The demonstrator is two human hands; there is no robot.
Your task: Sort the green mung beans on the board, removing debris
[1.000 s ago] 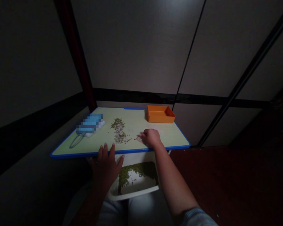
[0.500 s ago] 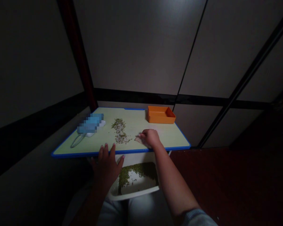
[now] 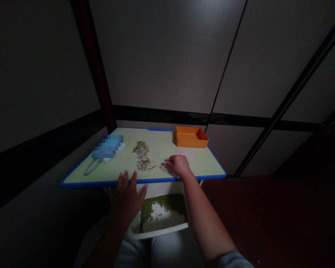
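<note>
A pale green table (image 3: 190, 163) with a blue rim stands in front of me. On its middle lies a heap of small green and pale grains (image 3: 142, 156). My right hand (image 3: 178, 165) rests curled on the table near the front edge, right of the heap, over a few pale grains. My left hand (image 3: 125, 195) lies open with fingers spread, fingertips on the table's front edge. Below the edge, on my lap, a white tray (image 3: 156, 232) holds many green grains.
An orange box (image 3: 191, 136) stands at the table's far right corner. A blue object with a looped cord (image 3: 106, 149) lies on the left part. Dark panelled walls rise behind; dark reddish floor is to the right.
My right hand has slid slightly toward the front edge of the table. The left hand has stayed in place.
</note>
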